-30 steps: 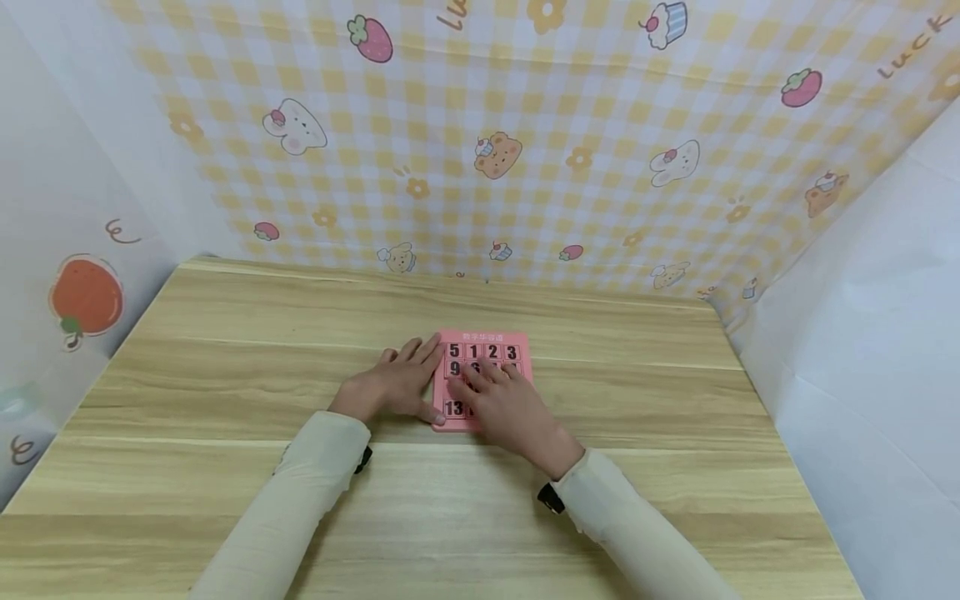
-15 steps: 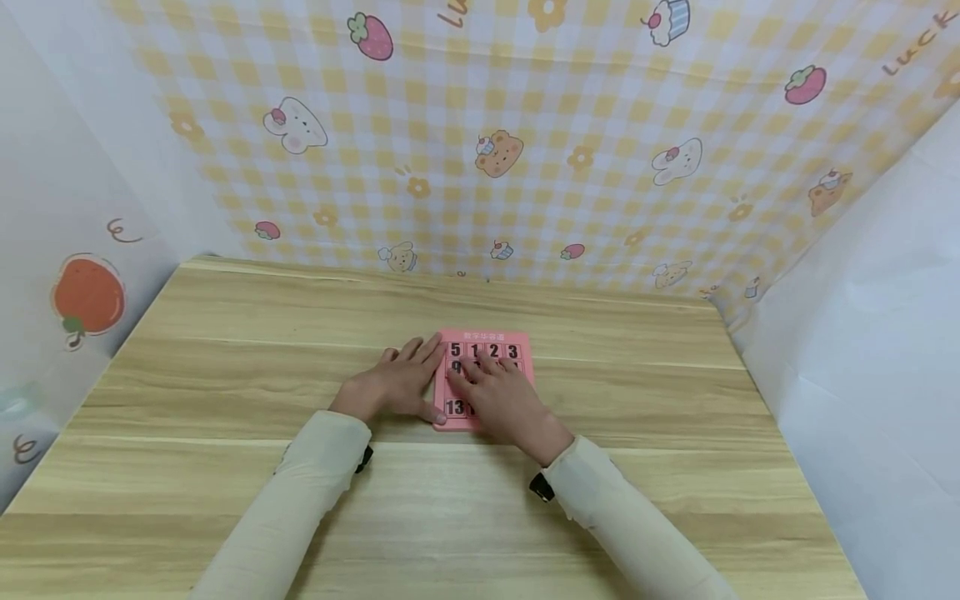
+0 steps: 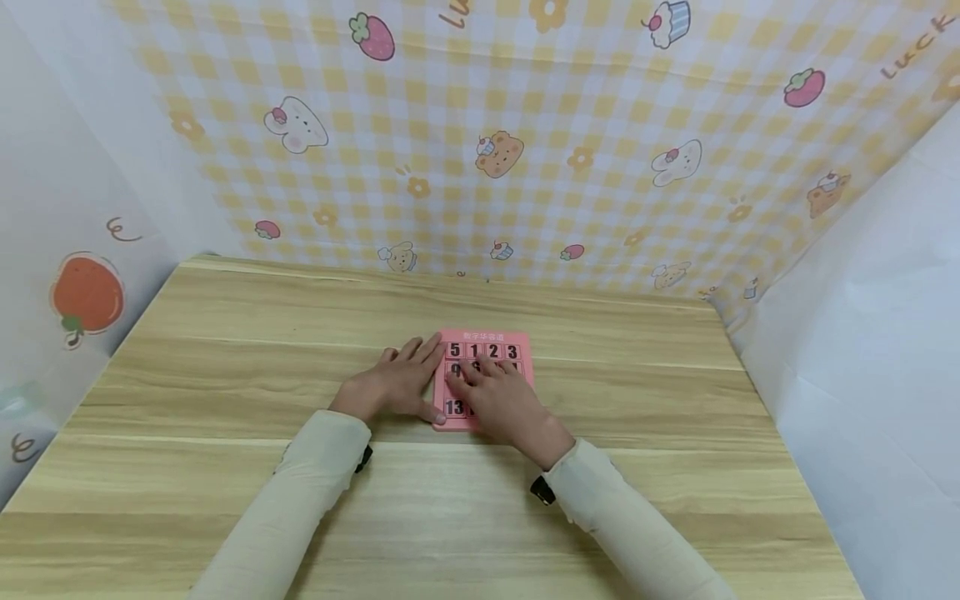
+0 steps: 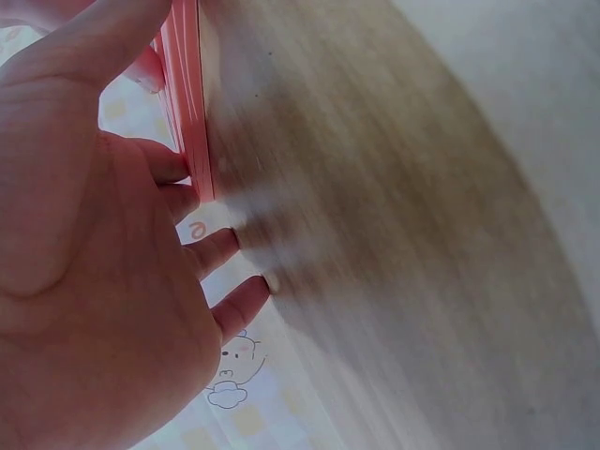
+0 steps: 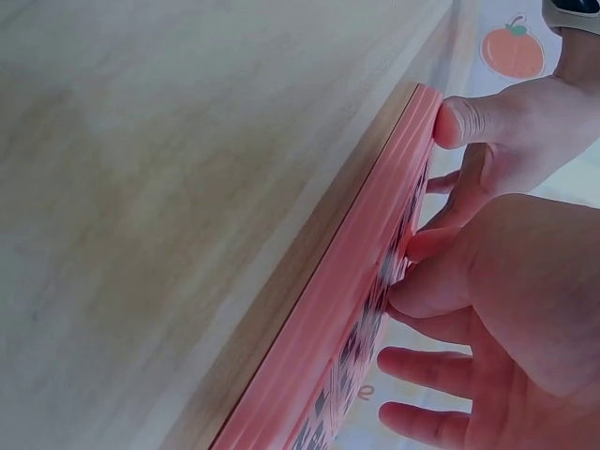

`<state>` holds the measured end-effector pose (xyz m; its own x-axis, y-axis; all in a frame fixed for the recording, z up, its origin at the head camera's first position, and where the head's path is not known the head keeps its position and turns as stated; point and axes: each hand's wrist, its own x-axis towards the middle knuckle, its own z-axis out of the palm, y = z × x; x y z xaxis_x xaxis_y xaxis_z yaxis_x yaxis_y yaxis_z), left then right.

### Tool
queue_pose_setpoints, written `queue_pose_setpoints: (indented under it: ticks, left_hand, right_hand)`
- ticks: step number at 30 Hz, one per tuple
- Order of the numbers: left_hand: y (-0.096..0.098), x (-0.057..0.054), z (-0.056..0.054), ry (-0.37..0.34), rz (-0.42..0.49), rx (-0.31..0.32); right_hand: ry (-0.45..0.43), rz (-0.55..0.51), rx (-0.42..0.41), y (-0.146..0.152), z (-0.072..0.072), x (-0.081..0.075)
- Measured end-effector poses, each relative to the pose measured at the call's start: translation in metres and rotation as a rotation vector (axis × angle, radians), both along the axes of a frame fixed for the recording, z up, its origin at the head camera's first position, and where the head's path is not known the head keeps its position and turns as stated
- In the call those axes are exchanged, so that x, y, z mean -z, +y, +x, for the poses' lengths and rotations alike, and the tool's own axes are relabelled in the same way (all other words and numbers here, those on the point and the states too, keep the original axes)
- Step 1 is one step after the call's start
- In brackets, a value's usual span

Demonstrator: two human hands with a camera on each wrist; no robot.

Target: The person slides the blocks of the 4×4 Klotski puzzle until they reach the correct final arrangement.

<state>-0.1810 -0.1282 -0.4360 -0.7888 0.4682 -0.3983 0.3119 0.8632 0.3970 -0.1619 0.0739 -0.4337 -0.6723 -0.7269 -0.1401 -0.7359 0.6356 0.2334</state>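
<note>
A pink number sliding puzzle (image 3: 522, 337) lies flat on the wooden table in the head view. Its top row reads 5, 1, 2, 3, and a 13 tile (image 3: 454, 407) shows at the lower left. My left hand (image 3: 397, 385) spans the puzzle's left side, thumb at the near corner and fingertips at the far one. Over the tiles lies my right hand (image 3: 506, 407), fingers spread and only slightly bent, hiding most of the lower rows. In the right wrist view its thumb and index fingertip touch the tiled face, while the other fingers (image 5: 427, 372) stay apart from it.
The light wooden table (image 3: 637, 383) extends around the puzzle on all sides. A yellow checked cloth (image 3: 450, 108) with cartoon prints hangs behind it, and pale walls stand left and right. A dark band (image 3: 543, 490) sits at the right wrist.
My right hand has shifted slightly left and away from me across the tiles, its fingertips now over the second row near the 9. The left hand and the puzzle's frame stay in place.
</note>
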Motion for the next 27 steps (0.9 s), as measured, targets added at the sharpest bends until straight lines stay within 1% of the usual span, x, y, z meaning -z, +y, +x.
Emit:
queue_pose_setpoints:
  ticks: [6, 17, 22, 27]
  left_hand:
    - [0.0003, -0.001, 0.0, -0.005, -0.007, 0.003]
    - [-0.0001, -0.0028, 0.0021, -0.006, -0.001, -0.003]
    - [-0.0005, -0.0016, 0.0021, -0.004, 0.0, -0.003]
    - [-0.0011, 0.0009, 0.0009, -0.006, 0.005, -0.001]
  right_hand:
    - [0.013, -0.02, -0.01, 0.0021, 0.0016, 0.001]
    - [0.01, 0.012, 0.0, 0.0024, 0.006, 0.0021]
    - [0.005, 0.02, 0.0, 0.0016, 0.0082, 0.0024]
    - [0.016, 0.015, -0.02, 0.0019, 0.01, 0.0018]
